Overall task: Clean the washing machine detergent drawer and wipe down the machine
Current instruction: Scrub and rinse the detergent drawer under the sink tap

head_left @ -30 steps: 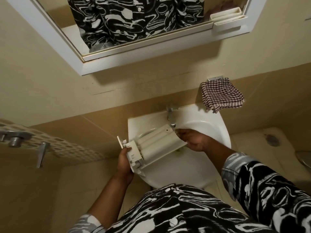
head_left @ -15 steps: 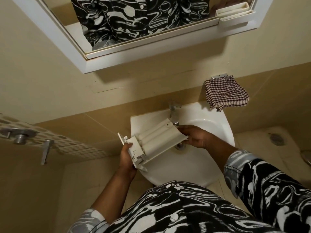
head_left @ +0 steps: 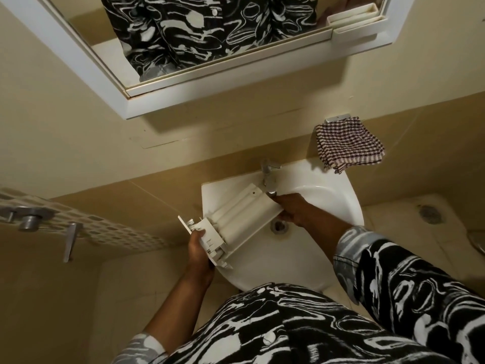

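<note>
Looks like the rinsing step; grips detergent drawer [head_left: 242, 218] with 2 hands over sink [head_left: 341, 195], left hand [head_left: 197, 249] curled round its front end, right hand [head_left: 292, 210] clasping far end just under tap [head_left: 268, 176]; probably calls next for opening the tap; checked cloth [head_left: 349, 143] beyond right fingers; mirror [head_left: 183, 35] above.

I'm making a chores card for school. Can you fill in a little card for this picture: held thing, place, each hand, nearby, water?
held thing: detergent drawer, white, tilted
place: over the sink
left hand: grips the drawer's front end
right hand: grips the other end, by the tap
nearby: checked cloth hanging on the wall behind the sink
water: cannot tell if it is running
</note>
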